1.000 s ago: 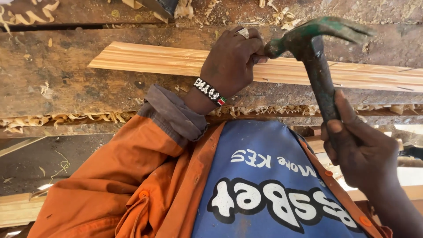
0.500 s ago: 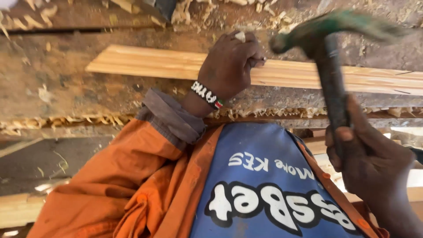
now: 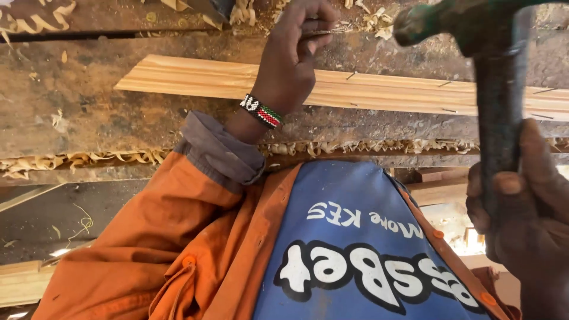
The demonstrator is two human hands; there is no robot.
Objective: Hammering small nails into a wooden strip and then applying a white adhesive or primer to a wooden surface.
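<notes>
Right hand [image 3: 524, 201] clamped the raised claw hammer [image 3: 474, 29], left hand [image 3: 293, 53] pinched a nail [image 3: 320, 32] at upper centre; a mistimed blow risked struck fingers.

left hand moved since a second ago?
Yes. The left hand has lifted off the pale wood strip and gone up toward the far edge of the bench, fingers pinching a nail.

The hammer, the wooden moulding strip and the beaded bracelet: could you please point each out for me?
hammer [image 3: 496, 106], head view, on the dark handle below the green head.
wooden moulding strip [image 3: 195, 80], head view, on its pale grooved face, left part.
beaded bracelet [image 3: 261, 112], head view, on the band at the left wrist.
</notes>
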